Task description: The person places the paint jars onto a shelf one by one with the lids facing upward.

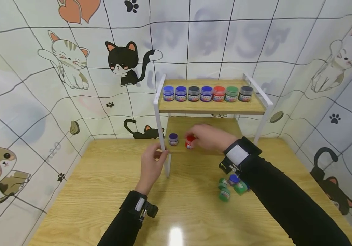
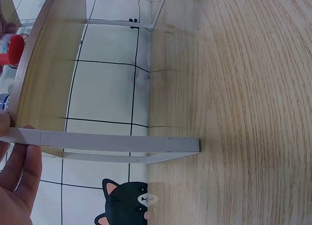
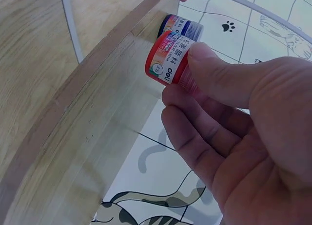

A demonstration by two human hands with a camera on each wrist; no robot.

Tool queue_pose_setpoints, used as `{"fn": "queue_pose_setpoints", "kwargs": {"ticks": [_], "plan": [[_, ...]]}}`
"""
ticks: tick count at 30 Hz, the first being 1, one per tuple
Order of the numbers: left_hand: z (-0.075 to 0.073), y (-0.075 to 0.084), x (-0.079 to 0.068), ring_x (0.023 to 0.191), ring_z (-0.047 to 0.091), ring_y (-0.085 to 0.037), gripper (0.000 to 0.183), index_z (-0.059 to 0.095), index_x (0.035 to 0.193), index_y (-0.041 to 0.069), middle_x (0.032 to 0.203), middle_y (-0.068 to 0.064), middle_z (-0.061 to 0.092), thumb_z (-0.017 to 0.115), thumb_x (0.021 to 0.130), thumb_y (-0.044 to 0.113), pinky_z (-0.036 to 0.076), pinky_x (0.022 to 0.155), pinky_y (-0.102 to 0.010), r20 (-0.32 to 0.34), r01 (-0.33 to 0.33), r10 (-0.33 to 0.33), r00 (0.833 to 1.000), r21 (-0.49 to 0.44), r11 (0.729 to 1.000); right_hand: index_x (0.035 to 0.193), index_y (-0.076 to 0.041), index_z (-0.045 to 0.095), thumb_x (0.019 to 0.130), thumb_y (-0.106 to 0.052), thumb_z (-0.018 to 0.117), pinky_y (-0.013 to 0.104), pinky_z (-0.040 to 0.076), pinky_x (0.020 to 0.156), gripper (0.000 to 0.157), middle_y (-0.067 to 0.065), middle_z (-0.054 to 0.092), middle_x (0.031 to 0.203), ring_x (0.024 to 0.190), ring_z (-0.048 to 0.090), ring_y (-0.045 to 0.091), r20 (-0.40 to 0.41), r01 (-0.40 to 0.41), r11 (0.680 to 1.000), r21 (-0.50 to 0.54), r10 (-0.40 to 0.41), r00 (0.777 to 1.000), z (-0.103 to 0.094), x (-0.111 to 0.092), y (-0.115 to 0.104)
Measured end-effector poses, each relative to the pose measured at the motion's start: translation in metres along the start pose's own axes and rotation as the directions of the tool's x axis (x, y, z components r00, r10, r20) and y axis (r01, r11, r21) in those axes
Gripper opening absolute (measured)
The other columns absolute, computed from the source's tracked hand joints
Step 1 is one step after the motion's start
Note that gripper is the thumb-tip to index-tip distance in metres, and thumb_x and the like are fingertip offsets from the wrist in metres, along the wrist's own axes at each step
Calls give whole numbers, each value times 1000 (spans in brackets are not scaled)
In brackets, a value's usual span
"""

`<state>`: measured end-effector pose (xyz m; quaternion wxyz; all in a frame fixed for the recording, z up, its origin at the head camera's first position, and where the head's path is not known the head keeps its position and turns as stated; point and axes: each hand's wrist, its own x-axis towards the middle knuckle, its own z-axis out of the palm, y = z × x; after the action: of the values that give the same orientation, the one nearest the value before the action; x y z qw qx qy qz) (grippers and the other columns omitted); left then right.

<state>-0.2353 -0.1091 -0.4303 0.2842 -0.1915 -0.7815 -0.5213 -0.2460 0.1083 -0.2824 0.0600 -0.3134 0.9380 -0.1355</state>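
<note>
My right hand (image 1: 208, 137) pinches a red paint jar (image 1: 189, 143) between thumb and fingers, at the front of the lower board (image 1: 180, 124) of a two-tier shelf. In the right wrist view, the jar's label (image 3: 170, 57) faces the camera, and its base is close over the board. Just left of it stands a dark blue-purple paint jar (image 1: 173, 139), partly behind the red one in the right wrist view. My left hand (image 1: 152, 166) holds the shelf's white left front post (image 1: 159, 130), thumb on one side and fingers on the other.
Several paint jars in blue, black, red and green line the upper board (image 1: 209, 107). On the wooden table (image 1: 111, 191), loose green jars (image 1: 224, 194) and a blue jar (image 1: 234, 179) lie in front of the shelf, partly under my right forearm. A cat-print wall (image 1: 176, 44) stands behind.
</note>
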Motion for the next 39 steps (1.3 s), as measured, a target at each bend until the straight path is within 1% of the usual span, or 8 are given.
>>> {"fn": "queue_pose_setpoints", "kwargs": {"ticks": [3,6,11,16,27,31,36,39], "plan": [[1,4,0,73,69,-22,14,64,99,1,95,-14,66,69,86,4,57,62,-41,-3,2,-2,1000,-3,1000,125,-6,61,90,-17,66,40,48,95,36,6,65,113,102,56,20,8,-24,999,-34,24,1000,3,7,0],[-1,15,0,73,68,-26,14,63,98,-2,94,-18,66,68,85,-1,57,62,-44,-6,5,-5,1000,5,1000,125,-6,60,90,-17,66,40,48,96,37,7,64,114,104,56,22,15,-39,998,-52,40,999,5,12,0],[-7,32,1,72,68,-27,13,63,97,-4,93,-19,65,67,85,-3,57,62,-43,-14,-11,11,1000,4,1000,125,-5,59,92,-17,64,41,48,94,36,9,63,113,103,54,23,6,-55,997,-58,55,998,9,18,-1],[-7,32,2,72,68,-28,13,62,97,-4,93,-19,64,67,85,-3,57,61,-39,-11,-25,25,1000,-12,1000,125,-5,59,92,-16,63,40,48,93,35,10,62,112,102,54,23,-11,-66,996,-59,65,998,13,23,0],[-6,33,2,72,67,-28,14,62,98,-5,93,-18,64,66,85,-2,57,61,-42,-8,-3,3,1000,-12,1000,127,-5,57,93,-14,60,42,47,96,35,12,60,118,108,53,25,-15,-101,994,-33,101,995,16,31,-3],[-6,30,2,72,67,-25,13,62,98,-3,92,-17,64,67,86,-2,57,60,-39,-16,-5,5,1000,4,1000,126,-5,58,93,-14,61,41,47,96,34,12,61,116,105,53,25,-26,-96,994,-45,95,995,17,34,-4],[-1,9,1,73,67,-22,14,64,100,2,95,-13,65,67,88,7,57,61,-40,-4,11,-11,1000,-6,1000,127,-5,57,93,-15,60,42,47,97,35,12,60,117,106,53,25,-25,-109,993,-46,108,994,19,36,-2],[1,-3,0,74,67,-15,14,64,102,9,96,-6,66,67,89,16,57,62,-35,3,8,-8,1000,-5,1000,127,-6,57,93,-16,60,42,47,96,35,12,60,117,106,53,26,-22,-114,992,-45,113,993,20,36,-2]]}}
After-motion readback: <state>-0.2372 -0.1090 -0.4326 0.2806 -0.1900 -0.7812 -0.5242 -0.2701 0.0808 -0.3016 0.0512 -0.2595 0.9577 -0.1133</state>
